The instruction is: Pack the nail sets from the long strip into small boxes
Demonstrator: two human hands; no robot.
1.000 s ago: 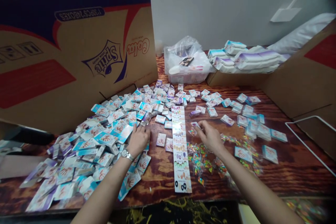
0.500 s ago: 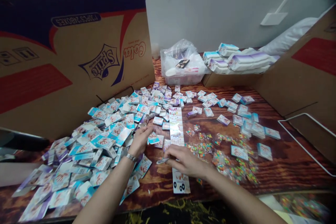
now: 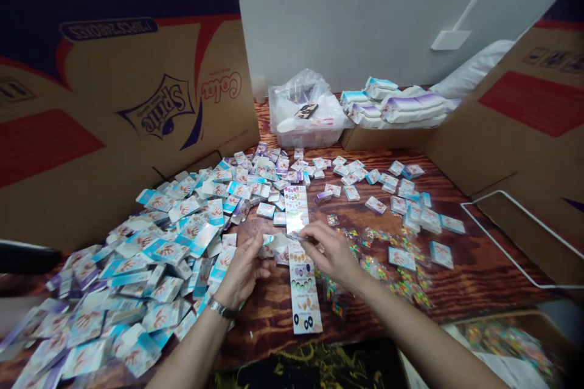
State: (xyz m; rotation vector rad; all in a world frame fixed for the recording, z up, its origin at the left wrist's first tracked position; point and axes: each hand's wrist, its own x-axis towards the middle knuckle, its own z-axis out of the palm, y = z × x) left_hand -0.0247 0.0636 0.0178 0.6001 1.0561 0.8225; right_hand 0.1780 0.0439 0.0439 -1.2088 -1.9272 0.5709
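My left hand [image 3: 246, 267], with a metal watch band at its wrist, grips a small blue-and-white carton [image 3: 268, 245] between thumb and fingers. A pale flap sticks out from the carton on its right. Close to that flap, my right hand [image 3: 331, 254] pinches a thin greyish item [image 3: 292, 237], too small to make out. Under the right fingers lies a long printed strip [image 3: 305, 298] with rows of coloured pictures. Left of my hands spreads a big heap of small cartons [image 3: 168, 249], many with open flaps. Clear packets of coloured bits [image 3: 378, 267] lie to the right.
Several closed cartons [image 3: 401, 258] lie at right. A clear plastic tub with a bag [image 3: 310, 134] and a low box of wrapped packs [image 3: 401, 137] stand behind. Large cardboard boxes [image 3: 114, 85] flank the table. A white wire frame [image 3: 497, 273] lies at right.
My right hand has moved up and away from me along the strip, bringing its thin item near the carton's flap. My left hand has turned and now holds the carton. The view has shifted right.
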